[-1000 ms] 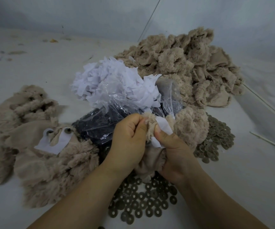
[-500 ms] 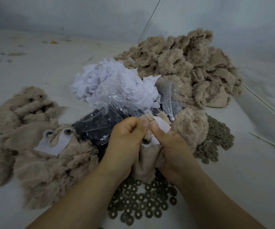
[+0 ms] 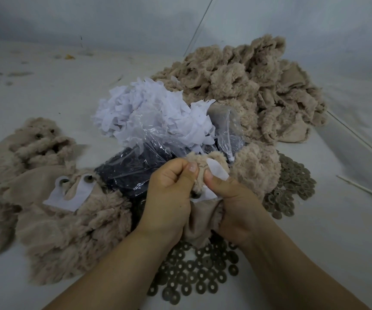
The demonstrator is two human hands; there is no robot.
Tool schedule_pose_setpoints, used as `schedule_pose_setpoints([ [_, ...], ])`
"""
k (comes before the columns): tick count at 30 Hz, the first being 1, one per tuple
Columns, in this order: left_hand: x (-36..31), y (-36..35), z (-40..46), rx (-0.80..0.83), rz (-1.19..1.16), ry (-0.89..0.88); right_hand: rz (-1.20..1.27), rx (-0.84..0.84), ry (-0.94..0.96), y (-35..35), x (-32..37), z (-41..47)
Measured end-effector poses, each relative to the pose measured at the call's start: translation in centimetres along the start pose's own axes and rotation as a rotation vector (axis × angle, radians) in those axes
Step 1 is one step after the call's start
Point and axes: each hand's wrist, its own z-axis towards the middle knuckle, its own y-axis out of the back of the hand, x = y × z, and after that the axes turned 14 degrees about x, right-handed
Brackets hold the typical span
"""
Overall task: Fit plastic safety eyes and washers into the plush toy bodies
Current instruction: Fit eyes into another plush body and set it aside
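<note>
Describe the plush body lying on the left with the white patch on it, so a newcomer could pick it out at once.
Start at the clear bag of dark eyes in the middle; just left of it lies a beige plush body. It alone there shows a white patch with two round fittings through it, unlike the patchless plush pieces farther left.

Crumpled beige plush body; washers beneath
</note>
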Motion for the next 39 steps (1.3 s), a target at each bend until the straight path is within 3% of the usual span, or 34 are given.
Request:
schedule_pose_setpoints([
  [6, -0.17, 0.55, 0.01, 0.002, -0.055, 0.038, 0.007, -0.090, -0.021, 0.03, -0.26, 0.28],
  [20, -0.43, 0.53, -0.06, 0.030, 0.009, 0.013, 0.034, -0.060, -0.103, -0.10, 0.44, -0.14],
  [28, -0.46, 0.93, -0.27, 0.033, -0.081, 0.110, 0.084, -0.095, -0.112, -0.09, 0.08, 0.27],
  [34, -0.25, 0.60, -0.20, -0.007, -0.069, 0.116, -0.050, -0.010, -0.009, -0.54, 0.03, 0.11],
  [39, -0.48, 0.65, -0.31, 0.031, -0.022, 0.103, -0.110, -0.056, -0.048, -0.41, 0.12, -0.02],
])
